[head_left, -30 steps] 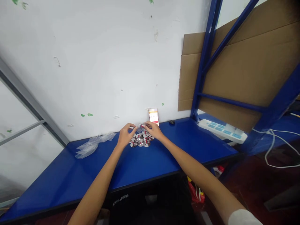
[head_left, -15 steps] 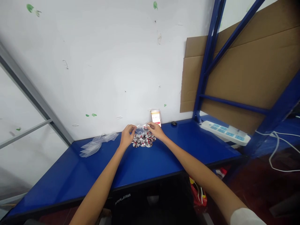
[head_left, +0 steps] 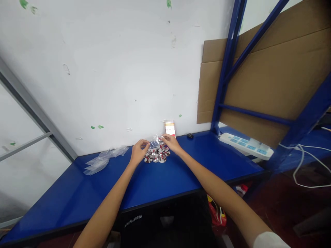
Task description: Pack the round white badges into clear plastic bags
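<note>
A heap of round, shiny silver discs with red and dark markings (head_left: pixel 156 155) lies on the blue table. Above its far side, a clear plastic bag (head_left: pixel 155 142) hangs between my hands, with a round silver piece (head_left: pixel 159 139) at its right end. My right hand (head_left: pixel 170 142) is closed, pinching the bag beside that piece. At the heap's left edge, my left hand (head_left: pixel 139 150) has thumb and fingertips together on the bag's left edge. The film is too sheer to trace fully.
Flat clear bags (head_left: pixel 103 159) lie to the left on the blue table (head_left: pixel 165 182). A phone-like card with a bright face (head_left: pixel 170 127) leans on the wall behind the heap. Farther right are a black mouse (head_left: pixel 190 136), a white power strip (head_left: pixel 245 146) and a blue metal frame (head_left: pixel 221 89).
The bag looks more bunched towards my right hand, and my left fingertips have dropped slightly. The whole view has shifted a little.
</note>
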`<state>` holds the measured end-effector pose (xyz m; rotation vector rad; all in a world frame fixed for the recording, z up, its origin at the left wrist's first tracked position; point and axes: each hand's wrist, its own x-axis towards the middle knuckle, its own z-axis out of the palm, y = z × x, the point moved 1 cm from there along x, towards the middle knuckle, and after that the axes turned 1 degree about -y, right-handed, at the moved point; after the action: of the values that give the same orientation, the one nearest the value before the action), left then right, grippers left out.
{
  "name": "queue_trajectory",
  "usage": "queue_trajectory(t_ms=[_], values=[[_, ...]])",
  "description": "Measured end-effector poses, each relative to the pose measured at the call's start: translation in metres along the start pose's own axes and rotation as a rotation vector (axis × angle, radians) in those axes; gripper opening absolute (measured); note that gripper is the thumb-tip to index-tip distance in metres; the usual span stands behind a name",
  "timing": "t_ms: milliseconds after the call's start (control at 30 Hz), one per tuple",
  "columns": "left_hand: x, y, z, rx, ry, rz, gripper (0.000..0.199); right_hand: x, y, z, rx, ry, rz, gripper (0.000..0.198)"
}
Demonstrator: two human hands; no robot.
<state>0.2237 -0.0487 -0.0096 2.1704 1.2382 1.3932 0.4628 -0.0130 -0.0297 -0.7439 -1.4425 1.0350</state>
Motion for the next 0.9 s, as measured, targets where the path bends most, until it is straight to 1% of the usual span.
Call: queue_trajectory(t_ms=[233,400,567,733,900], values=[[-0.0001,-0.0105,0.004,-0.197,-0.059,-0.106,0.027,-0.0024,-0.0038,0.0009,0.016,-0.014,0.032,0.043],[0.0008,-0.0068,0.0062,-0.3,-0.089,-0.096,0.035,-0.0032,-0.0053,0.0006,0.049,-0.048,0.042,0.044],[0.0009,-0.0035,0.0052,-0.319,-0.075,-0.128,0.041,-0.0041,-0.006,-0.0004,0.092,-0.055,0.067,0.048],[-0.0007,-0.0024,0.0059,-0.351,-0.121,-0.146,0.041,-0.006,-0.0073,0.0014,0.096,-0.084,0.075,0.048],[-0.0018,-0.0013,0.0075,-0.413,-0.15,-0.185,0.047,-0.0085,-0.0094,0.0029,0.101,-0.095,0.082,0.046]])
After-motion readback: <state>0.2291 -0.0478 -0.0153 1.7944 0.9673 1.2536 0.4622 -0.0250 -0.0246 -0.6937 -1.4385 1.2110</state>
